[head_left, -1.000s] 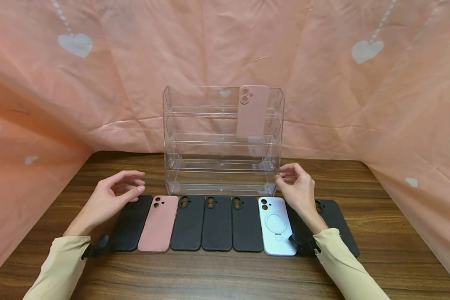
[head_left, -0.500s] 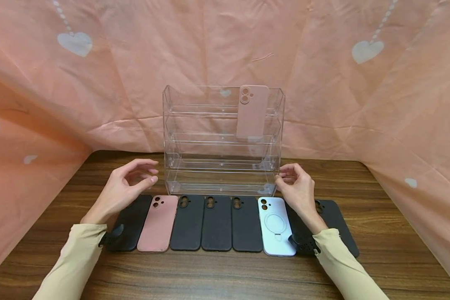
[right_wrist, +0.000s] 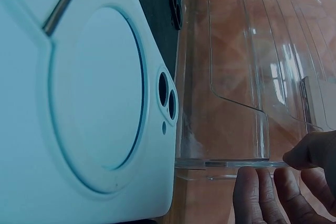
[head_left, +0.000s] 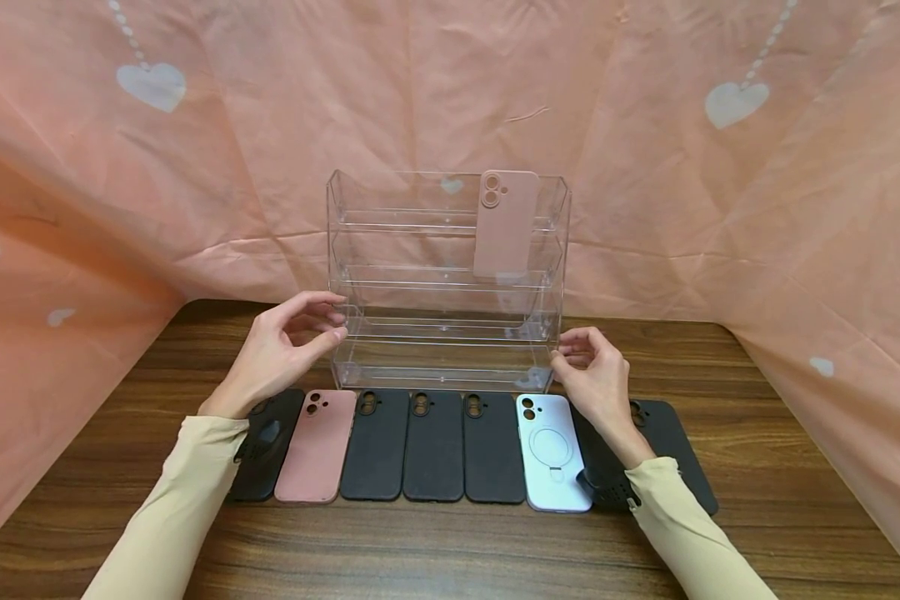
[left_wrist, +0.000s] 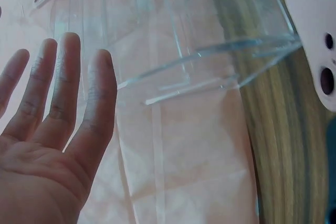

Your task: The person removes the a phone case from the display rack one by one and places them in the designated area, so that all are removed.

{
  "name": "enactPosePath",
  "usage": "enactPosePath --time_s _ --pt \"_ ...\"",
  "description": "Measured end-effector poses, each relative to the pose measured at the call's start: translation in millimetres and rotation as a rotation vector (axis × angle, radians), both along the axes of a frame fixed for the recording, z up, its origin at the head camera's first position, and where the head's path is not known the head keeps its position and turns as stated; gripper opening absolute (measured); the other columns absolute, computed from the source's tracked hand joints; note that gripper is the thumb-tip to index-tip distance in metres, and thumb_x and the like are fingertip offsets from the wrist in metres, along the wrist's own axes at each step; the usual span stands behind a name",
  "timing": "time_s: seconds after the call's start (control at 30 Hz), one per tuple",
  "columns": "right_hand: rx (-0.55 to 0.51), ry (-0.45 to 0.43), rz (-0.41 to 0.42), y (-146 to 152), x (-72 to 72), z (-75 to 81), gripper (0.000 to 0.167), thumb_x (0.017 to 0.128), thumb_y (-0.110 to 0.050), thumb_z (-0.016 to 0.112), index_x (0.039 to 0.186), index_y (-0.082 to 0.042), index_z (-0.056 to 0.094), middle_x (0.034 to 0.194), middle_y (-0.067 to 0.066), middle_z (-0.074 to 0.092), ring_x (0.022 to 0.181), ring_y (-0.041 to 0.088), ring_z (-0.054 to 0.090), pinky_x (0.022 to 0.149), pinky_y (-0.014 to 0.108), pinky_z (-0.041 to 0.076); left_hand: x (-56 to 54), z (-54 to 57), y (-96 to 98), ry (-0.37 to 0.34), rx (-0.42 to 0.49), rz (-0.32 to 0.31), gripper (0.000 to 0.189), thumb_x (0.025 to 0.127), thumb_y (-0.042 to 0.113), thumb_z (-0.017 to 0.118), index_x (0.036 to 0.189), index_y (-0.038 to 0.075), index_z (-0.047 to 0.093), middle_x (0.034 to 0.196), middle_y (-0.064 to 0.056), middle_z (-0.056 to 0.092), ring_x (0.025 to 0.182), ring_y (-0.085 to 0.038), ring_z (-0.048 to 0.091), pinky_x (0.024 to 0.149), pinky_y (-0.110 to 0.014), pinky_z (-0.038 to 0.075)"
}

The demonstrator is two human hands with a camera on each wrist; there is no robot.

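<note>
A clear acrylic tiered display stand (head_left: 442, 377) stands upright at the middle of the table. My right hand (head_left: 594, 371) pinches its right side panel (right_wrist: 236, 164), thumb on one face and fingers on the other. At the stand's left side is my left hand (head_left: 288, 354); its fingers are straight and spread in the left wrist view, with nothing held. A light pink phone case (head_left: 506, 229) leans on the right half of the upper tier. In front of the stand lie a pink phone case (head_left: 317, 450) and a pale silver phone case (head_left: 558, 493) with a ring on its back.
Several black phone cases (head_left: 433, 454) share the front row, one (head_left: 288, 421) partly under my left wrist and one (head_left: 675, 446) beyond my right wrist. Pink cloth (head_left: 255, 150) with white hearts hangs behind and beside the wooden table (head_left: 420, 550).
My left hand has moved right and up, from over the leftmost black phone case to the stand's left side. The right hand and the phone cases have stayed put.
</note>
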State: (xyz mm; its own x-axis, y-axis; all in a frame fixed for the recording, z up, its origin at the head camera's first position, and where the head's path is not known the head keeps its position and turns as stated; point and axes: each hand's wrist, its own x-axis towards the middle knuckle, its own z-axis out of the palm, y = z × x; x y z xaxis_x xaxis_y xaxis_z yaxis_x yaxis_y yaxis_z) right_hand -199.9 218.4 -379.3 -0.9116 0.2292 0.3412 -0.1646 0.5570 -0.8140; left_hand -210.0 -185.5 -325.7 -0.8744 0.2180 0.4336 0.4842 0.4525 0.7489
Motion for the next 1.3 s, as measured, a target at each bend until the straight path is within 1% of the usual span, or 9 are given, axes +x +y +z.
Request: enactPosePath --time_s 0.17,0.4,0.57,0.77,0.87,1.07,1.13,1.3 --pt "-0.002 0.005 0.002 0 -0.4 -0.2 0.021 0.09 -0.004 0.069 0.111 -0.003 0.065 0.102 0.018 0.072 0.091 0.034 0.074 0.061 0.011 0.054 -7.8 3.4 12.5 0.045 -0.004 -0.011 0.037 0.092 0.02 0.077 0.128 0.024 0.067 0.111 -0.006 0.074 0.09 -0.006 0.07 0.076 -0.021 0.056" --pt "0.001 0.003 0.003 0 -0.4 -0.5 0.021 0.091 -0.004 0.069 0.111 -0.003 0.065 0.102 0.018 0.072 0.091 0.034 0.074 0.061 0.011 0.054 -17.9 12.5 36.2 0.083 -0.005 -0.02 0.037 0.092 0.025 0.076 0.128 0.024 0.067 0.108 -0.001 0.073 0.09 -0.006 0.071 0.073 -0.023 0.057" --pt "0.008 -0.001 0.001 0 -0.2 -0.3 0.021 0.091 -0.005 0.069 0.112 -0.003 0.065 0.103 0.018 0.072 0.092 0.033 0.074 0.061 0.01 0.054 -26.6 16.9 53.3 0.105 0.018 -0.05 0.036 0.092 0.027 0.075 0.128 0.025 0.067 0.109 -0.002 0.073 0.092 -0.009 0.071 0.078 -0.027 0.06" --pt "0.008 0.002 0.003 0 -1.1 0.1 0.021 0.091 -0.005 0.069 0.111 -0.003 0.065 0.102 0.018 0.072 0.091 0.033 0.074 0.06 0.01 0.054 -37.4 19.6 71.3 0.152 0.061 -0.057 0.033 0.092 0.027 0.075 0.124 0.022 0.068 0.104 0.004 0.072 0.09 -0.008 0.071 0.08 -0.037 0.062" --pt "0.007 0.005 0.004 0 -0.9 0.1 0.021 0.091 -0.005 0.07 0.111 -0.003 0.065 0.102 0.017 0.073 0.09 0.032 0.073 0.06 0.011 0.054 -41.9 20.7 79.3 0.165 0.074 -0.055 0.033 0.092 0.026 0.075 0.123 0.022 0.069 0.102 0.003 0.072 0.089 -0.008 0.071 0.08 -0.039 0.062" --pt "0.006 -0.001 -0.001 0 -0.4 -0.2 0.021 0.091 -0.005 0.07 0.111 -0.003 0.065 0.102 0.018 0.073 0.091 0.033 0.074 0.061 0.01 0.054 -49.2 24.8 92.8 0.179 0.083 -0.054 0.031 0.091 0.027 0.075 0.122 0.023 0.07 0.102 0.0 0.073 0.088 -0.01 0.072 0.078 -0.04 0.062" --pt "0.008 -0.004 -0.003 0 -0.2 -0.2 0.021 0.091 -0.005 0.07 0.111 -0.003 0.065 0.102 0.018 0.073 0.091 0.033 0.074 0.061 0.01 0.054 -51.5 26.6 96.9 0.181 0.088 -0.056 0.031 0.091 0.028 0.075 0.121 0.022 0.07 0.102 0.0 0.073 0.088 -0.012 0.072 0.077 -0.04 0.062" --pt "0.01 -0.007 -0.004 0 -0.2 -0.1 0.021 0.091 -0.005 0.069 0.112 -0.003 0.065 0.103 0.018 0.072 0.092 0.033 0.074 0.061 0.01 0.054 -58.9 30.4 106.5 0.191 0.102 -0.064 0.032 0.091 0.029 0.074 0.122 0.021 0.07 0.104 -0.005 0.073 0.09 -0.015 0.072 0.08 -0.037 0.061"
